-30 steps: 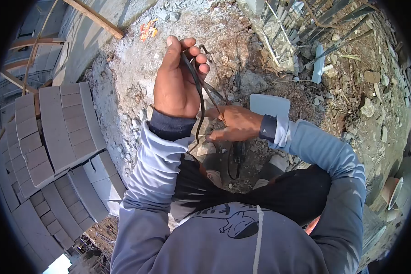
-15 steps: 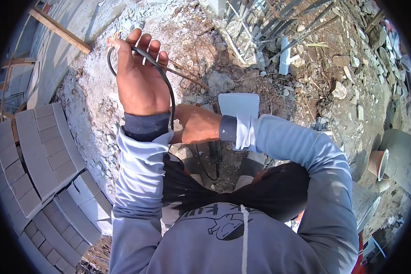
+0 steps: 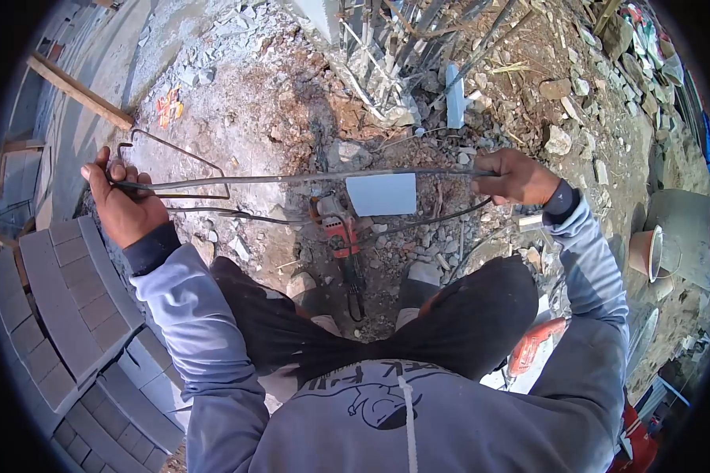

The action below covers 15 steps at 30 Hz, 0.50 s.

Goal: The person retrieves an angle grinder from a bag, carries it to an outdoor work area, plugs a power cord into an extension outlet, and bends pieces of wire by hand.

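Note:
My left hand (image 3: 128, 199), palm up, is closed round a black cable (image 3: 308, 178) and a thin bent metal rod (image 3: 183, 150) at the left. The cable runs nearly straight across to my right hand (image 3: 516, 176), whose fingers pinch it. A second stretch of cable sags below, passing behind a red and black power tool (image 3: 341, 236) on the ground between my feet. Just beyond the tool lies a pale rectangular piece (image 3: 381, 195).
Stacked grey blocks (image 3: 75, 292) stand at the left. Rebar (image 3: 418, 39) rises at the top. At the right are a bucket (image 3: 644, 252) and rubble. A red drill (image 3: 531, 347) lies beside my right leg. A wooden beam (image 3: 79, 91) leans at upper left.
My hands have moved apart, the left one to the left and lower, the right one out to the right. The cable is now stretched between them, and the power tool has come into view.

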{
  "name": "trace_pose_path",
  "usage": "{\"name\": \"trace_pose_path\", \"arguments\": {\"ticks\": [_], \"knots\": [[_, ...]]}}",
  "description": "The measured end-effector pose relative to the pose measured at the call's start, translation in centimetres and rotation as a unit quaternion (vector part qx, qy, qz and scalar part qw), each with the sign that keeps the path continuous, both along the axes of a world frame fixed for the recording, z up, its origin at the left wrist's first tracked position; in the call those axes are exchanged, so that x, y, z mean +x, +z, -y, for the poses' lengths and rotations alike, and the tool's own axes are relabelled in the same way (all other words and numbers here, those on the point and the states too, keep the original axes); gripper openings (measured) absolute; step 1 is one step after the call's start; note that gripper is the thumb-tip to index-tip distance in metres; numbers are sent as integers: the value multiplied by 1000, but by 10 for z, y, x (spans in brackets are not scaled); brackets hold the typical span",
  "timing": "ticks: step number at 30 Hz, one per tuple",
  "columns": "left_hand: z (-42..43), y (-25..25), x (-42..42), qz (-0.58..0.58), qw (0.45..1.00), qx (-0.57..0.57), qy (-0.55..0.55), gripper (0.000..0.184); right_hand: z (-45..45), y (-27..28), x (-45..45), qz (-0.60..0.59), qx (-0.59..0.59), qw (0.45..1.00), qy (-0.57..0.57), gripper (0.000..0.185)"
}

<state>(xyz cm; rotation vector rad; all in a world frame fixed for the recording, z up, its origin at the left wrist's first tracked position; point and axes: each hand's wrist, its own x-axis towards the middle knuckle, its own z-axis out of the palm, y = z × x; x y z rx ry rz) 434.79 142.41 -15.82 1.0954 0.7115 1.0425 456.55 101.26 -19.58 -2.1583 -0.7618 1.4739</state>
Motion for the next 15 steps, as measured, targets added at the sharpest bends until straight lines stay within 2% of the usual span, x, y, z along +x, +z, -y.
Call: {"name": "trace_pose_path", "arguments": {"ticks": [3, 7, 10, 11, 12, 14, 15], "knots": [[-18, -4, -14, -17, 1000, 4, 24, 36, 58, -29, 1, 68, 50, 989, -120, 24], [-3, 2, -6, -88, 985, 109, 98, 40, 101, -90, -18, 289, 112, 945, -101, 23], [3, 5, -3, -97, 979, 133, 117, 41, 102, -120, -45, 370, 19, 927, -53, 30], [7, 3, 0, -104, 981, 135, 97, 42, 103, -144, -51, 186, -37, 974, -123, 35], [13, -2, 4, -112, 981, 138, 79, 42, 101, -161, -56, -8, -90, 978, -187, 42], [29, -4, 12, -114, 987, 111, 22, 41, 66, -155, -71, -216, -98, 950, -202, 47], [39, -6, 17, -116, 986, 118, -4, 40, 45, -148, -76, -252, -51, 949, -182, 46]]}}
